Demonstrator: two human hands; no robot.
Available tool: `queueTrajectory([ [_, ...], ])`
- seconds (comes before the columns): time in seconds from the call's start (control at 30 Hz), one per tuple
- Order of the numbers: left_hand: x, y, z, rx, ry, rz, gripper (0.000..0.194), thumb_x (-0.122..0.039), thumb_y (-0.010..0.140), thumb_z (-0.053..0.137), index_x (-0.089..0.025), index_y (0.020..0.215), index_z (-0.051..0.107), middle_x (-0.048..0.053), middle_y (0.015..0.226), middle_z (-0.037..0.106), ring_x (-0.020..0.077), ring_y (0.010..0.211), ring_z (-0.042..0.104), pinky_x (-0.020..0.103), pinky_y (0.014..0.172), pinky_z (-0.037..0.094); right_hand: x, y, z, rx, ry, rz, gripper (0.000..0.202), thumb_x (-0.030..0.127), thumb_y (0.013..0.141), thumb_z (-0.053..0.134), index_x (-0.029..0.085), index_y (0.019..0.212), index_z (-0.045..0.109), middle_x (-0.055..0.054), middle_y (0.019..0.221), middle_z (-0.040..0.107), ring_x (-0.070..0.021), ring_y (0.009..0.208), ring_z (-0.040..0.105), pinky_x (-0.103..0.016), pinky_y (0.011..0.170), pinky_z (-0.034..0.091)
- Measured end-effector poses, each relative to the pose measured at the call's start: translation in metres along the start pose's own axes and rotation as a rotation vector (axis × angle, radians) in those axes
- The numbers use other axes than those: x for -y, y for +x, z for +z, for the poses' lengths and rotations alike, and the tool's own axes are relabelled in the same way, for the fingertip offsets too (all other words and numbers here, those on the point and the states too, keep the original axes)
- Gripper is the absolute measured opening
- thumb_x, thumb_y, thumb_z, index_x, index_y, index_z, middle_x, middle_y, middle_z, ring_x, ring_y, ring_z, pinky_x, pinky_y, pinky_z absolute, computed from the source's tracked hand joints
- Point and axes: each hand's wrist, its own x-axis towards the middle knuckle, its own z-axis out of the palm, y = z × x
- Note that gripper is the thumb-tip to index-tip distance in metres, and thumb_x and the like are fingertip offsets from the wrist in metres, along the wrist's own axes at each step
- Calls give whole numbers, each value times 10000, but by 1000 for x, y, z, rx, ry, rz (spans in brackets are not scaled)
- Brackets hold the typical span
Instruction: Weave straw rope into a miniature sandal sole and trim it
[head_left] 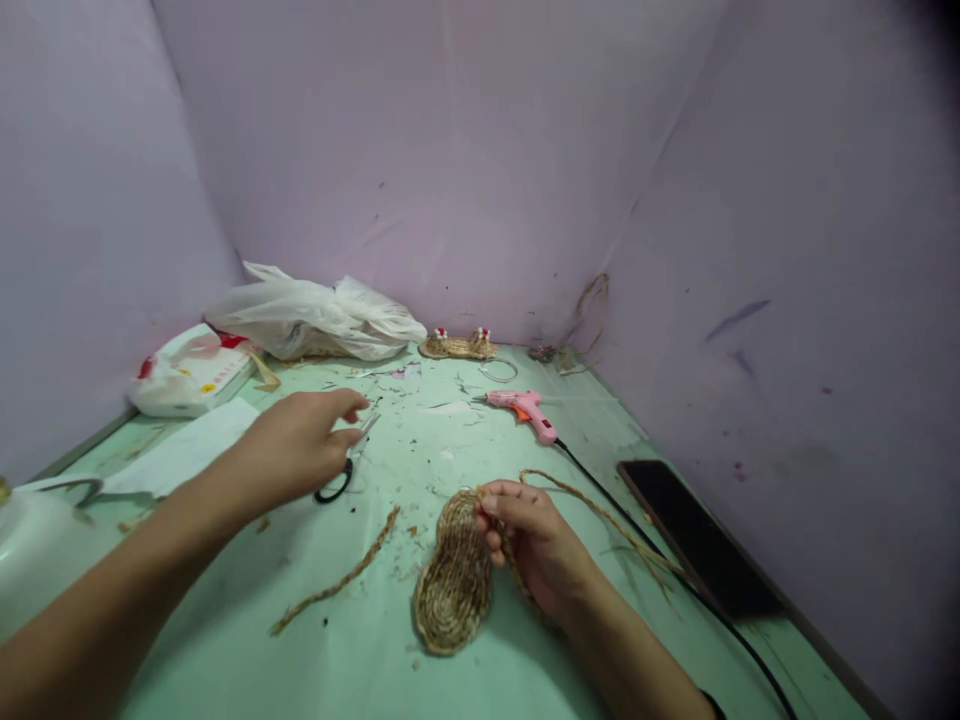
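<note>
My left hand (pixel 304 445) reaches over a pair of scissors (pixel 335 484), thumb and forefinger apart; the scissors' black handle and part of the blade show, the rest is hidden beneath the hand. At the top edge of a woven straw shoe sole (pixel 451 590), my right hand (pixel 529 540) pinches a braided straw cord (pixel 517 570). The cord runs down along the palm, and the fingers cover part of the sole. A loose piece of straw braid (pixel 337 580) lies to the left of the sole.
A pink glue gun (pixel 525 410) lies behind the sole, its black cable running right past a phone (pixel 697 535). At the back are a finished-looking straw sandal piece (pixel 457 347) and a white plastic bag (pixel 322 315). A white box (pixel 199 375) and paper (pixel 184 450) sit left.
</note>
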Motion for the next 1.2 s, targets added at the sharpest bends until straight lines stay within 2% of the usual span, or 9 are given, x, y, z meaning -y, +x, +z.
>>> queueTrajectory([
  [0.07, -16, -8, 14, 86, -220, -21, 420, -220, 688, 515, -135, 1095, 572, 91, 1055, 617, 128, 629, 522, 244, 585, 373, -1, -2, 1, 7, -1, 9, 120, 192, 573, 687, 109, 590, 601, 7, 497, 565, -44, 379, 431, -150, 353, 329],
  [0.13, -33, -15, 31, 338, -530, -83, 509, -213, 697, 470, -134, 1198, 499, 113, 1145, 570, 64, 444, 454, 238, 467, 367, -3, -3, 1, 24, 4, 21, 123, 197, 583, 690, 111, 602, 604, 7, 504, 570, -43, 382, 432, -148, 359, 335],
  [0.23, -46, -22, 53, 565, -762, -158, 430, -241, 676, 497, -90, 1070, 580, 64, 809, 646, 52, 369, 401, 201, 374, 280, -3, -3, 0, 43, 11, 23, 135, 208, 584, 697, 112, 600, 604, 8, 502, 570, -42, 383, 429, -150, 367, 342],
  [0.3, -45, -22, 58, 532, -758, -189, 256, -267, 654, 534, -89, 805, 640, -13, 533, 550, 55, 358, 374, 189, 368, 245, -2, -4, 0, 22, 9, 15, 141, 209, 573, 704, 113, 596, 602, 8, 502, 572, -44, 386, 430, -149, 362, 334],
  [0.4, -37, -18, 52, 362, -681, -165, 143, -252, 607, 578, -119, 555, 574, -60, 424, 425, 53, 391, 345, 191, 408, 261, -1, -5, 0, -34, -12, -10, 149, 213, 579, 710, 119, 625, 604, 0, 540, 595, -54, 410, 459, -143, 352, 319],
  [0.6, -36, -16, 31, 252, -613, -120, 119, -219, 592, 567, -130, 514, 553, -65, 428, 387, 51, 427, 292, 195, 426, 228, 1, -4, 1, -126, -82, -117, 179, 265, 620, 708, 126, 689, 619, -34, 721, 652, -59, 453, 499, -152, 357, 328],
  [0.83, -36, -17, 34, 266, -600, -109, 124, -236, 593, 564, -133, 524, 566, -55, 448, 403, 62, 446, 311, 202, 442, 249, -2, -5, 5, -129, -60, -141, 198, 278, 629, 707, 129, 724, 618, -74, 934, 674, -51, 457, 520, -153, 351, 360],
  [1.0, -41, -19, 39, 293, -513, -81, 162, -262, 607, 563, -131, 511, 570, -53, 453, 420, 66, 458, 326, 199, 456, 264, -13, -7, 15, -5, -13, -57, 220, 299, 630, 711, 134, 721, 597, -60, 838, 690, -62, 431, 549, -150, 339, 386],
  [1.2, -43, -18, 40, 309, -482, -85, 129, -213, 615, 534, -129, 532, 586, -53, 471, 446, 66, 471, 354, 191, 466, 282, -17, -6, 16, -28, 2, -30, 206, 273, 636, 707, 124, 718, 591, -32, 694, 665, -70, 426, 555, -140, 331, 387],
])
